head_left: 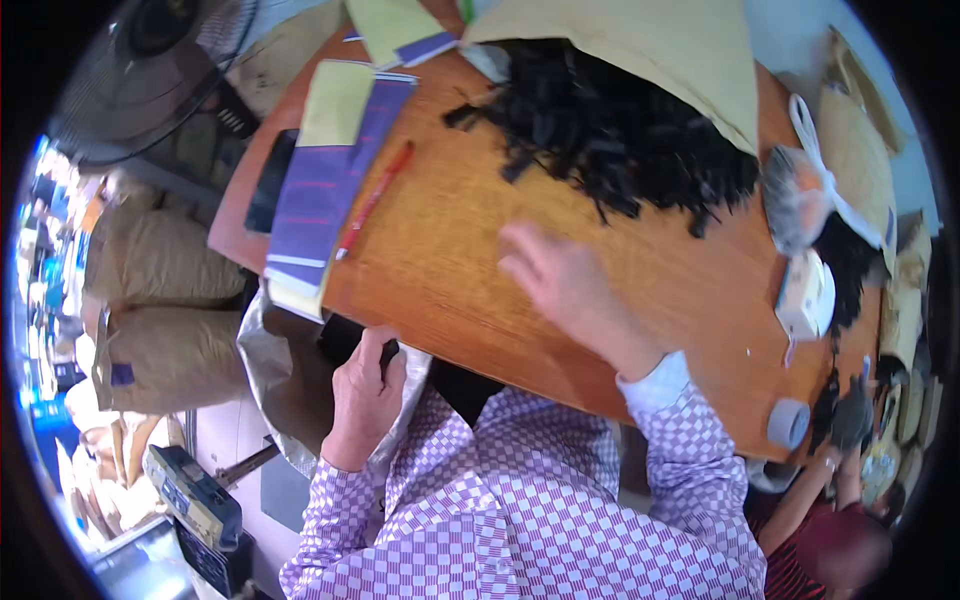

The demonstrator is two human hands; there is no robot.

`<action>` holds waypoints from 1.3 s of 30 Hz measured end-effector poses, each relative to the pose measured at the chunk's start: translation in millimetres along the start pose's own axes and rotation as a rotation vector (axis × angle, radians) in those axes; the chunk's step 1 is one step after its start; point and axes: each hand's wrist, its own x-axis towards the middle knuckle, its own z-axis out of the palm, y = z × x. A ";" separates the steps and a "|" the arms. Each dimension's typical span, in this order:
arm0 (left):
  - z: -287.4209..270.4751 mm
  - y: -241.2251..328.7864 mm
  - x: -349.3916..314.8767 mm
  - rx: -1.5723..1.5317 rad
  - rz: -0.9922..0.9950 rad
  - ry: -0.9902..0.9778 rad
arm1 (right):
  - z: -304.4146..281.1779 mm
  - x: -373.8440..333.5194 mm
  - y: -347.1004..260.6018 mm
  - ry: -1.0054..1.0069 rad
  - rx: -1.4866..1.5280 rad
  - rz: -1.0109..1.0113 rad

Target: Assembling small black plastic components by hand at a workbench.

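Right hand (565, 285) blurred above brown wooden table (440, 290), released, fingers loosely extended. Left hand (365, 400) at near edge, by mouth of white sack (270, 350), fingers curled; cannot tell whether grasping anything. Black strips (620, 130) spill from tan paper sack (640, 30) on table's far side. Purple-and-yellow slips (315, 190) at left, reddish marks too small to read; red pen (375, 200) alongside. Grey tape roll (788, 423) near right corner. Beyond: fan (150, 90), stacked brown sacks (175, 350), co-worker (830, 540) lower right.

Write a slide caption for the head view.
Right hand over a wooden table, left hand by its near edge; beyond them, black strips at the mouth of a tan sack.
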 end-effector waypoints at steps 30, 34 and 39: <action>27.1 16.3 21.9 -0.267 0.248 -0.066 | -25.5 33.6 22.4 -0.057 0.895 0.609; 50.5 35.8 32.1 -0.337 0.325 -0.066 | -18.7 -4.5 35.5 -0.140 0.820 0.565; 73.9 39.0 31.7 -0.393 0.408 -0.182 | -20.2 -44.3 9.3 -0.203 0.840 0.574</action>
